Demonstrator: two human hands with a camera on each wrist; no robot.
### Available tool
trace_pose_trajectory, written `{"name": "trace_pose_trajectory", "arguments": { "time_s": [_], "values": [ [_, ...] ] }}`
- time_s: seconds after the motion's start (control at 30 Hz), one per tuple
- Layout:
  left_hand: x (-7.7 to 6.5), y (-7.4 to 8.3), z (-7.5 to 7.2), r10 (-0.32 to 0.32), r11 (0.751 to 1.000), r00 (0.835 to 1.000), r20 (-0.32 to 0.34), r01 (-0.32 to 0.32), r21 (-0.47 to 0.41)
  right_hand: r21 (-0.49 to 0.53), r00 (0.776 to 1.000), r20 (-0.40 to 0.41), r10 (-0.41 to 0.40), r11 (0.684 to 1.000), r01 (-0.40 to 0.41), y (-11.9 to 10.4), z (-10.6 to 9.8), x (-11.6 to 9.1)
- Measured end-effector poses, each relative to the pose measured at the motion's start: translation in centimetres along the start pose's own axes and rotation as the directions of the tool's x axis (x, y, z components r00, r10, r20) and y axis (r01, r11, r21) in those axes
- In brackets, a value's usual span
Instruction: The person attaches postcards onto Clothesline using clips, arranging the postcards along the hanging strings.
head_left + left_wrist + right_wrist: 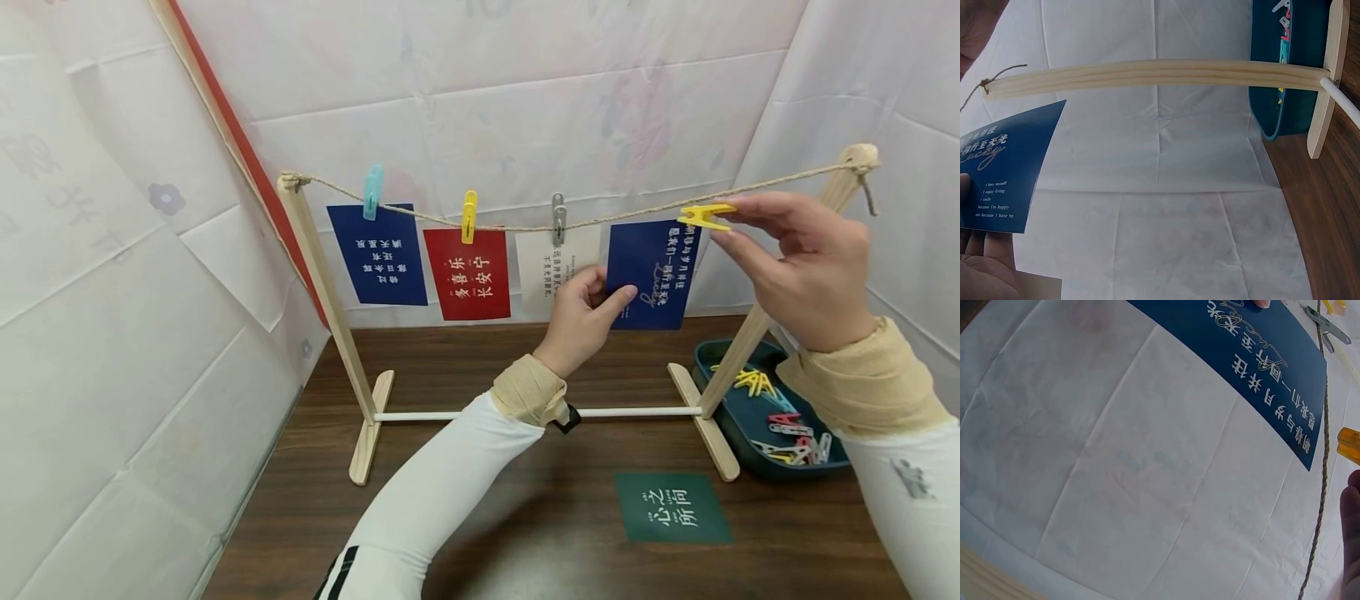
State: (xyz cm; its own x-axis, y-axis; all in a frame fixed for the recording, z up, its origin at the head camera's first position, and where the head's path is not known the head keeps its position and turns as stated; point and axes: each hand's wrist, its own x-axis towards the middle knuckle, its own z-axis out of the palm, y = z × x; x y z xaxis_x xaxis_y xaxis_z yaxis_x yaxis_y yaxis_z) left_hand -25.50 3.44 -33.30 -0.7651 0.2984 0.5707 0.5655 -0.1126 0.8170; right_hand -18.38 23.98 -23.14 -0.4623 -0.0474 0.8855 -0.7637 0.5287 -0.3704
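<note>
My left hand (pixel 583 317) pinches a dark blue card (pixel 651 287) with white lettering by its left edge, thumb in front. The card's top edge hangs just below the twine (pixel 780 180). Between thumb and fingers, my right hand (pixel 813 262) pinches a yellow clothespin (pixel 705 216) by its handles, jaws toward the card's top right corner. A small gap separates clothespin and card in the right wrist view. Left along the twine, clothespins hold a blue card (pixel 382 283), a red card (pixel 467 279) and a white card (pixel 528 258), which my left hand partly hides.
A wooden stand with a left post (pixel 322 292) and right post (pixel 738 362) carries the twine; a white rod (pixel 637 412) joins its feet. Behind the right post sits a dark green tray (pixel 738 450) of clothespins. A green card (pixel 672 508) lies on the table in front.
</note>
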Motion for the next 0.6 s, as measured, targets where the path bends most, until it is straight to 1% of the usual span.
{"name": "trace_pose_trajectory", "arguments": {
  "time_s": [0.2,0.43,0.6],
  "values": [
    [0.0,0.1,0.0,-0.008,1.0,1.0,0.004,0.008,-0.008,-0.024,1.0,-0.001,-0.011,1.0,0.011,-0.3,0.7,0.8],
    [0.0,0.0,-0.1,-0.004,1.0,1.0,0.009,0.004,-0.005,0.019,0.997,0.01,-0.071,0.997,0.071,-0.4,1.6,1.6],
    [0.0,0.0,-0.1,0.0,1.0,1.0,0.012,0.0,0.013,-0.013,0.994,0.033,-0.1,0.995,0.1,-0.4,1.8,1.9]
  ]
}}
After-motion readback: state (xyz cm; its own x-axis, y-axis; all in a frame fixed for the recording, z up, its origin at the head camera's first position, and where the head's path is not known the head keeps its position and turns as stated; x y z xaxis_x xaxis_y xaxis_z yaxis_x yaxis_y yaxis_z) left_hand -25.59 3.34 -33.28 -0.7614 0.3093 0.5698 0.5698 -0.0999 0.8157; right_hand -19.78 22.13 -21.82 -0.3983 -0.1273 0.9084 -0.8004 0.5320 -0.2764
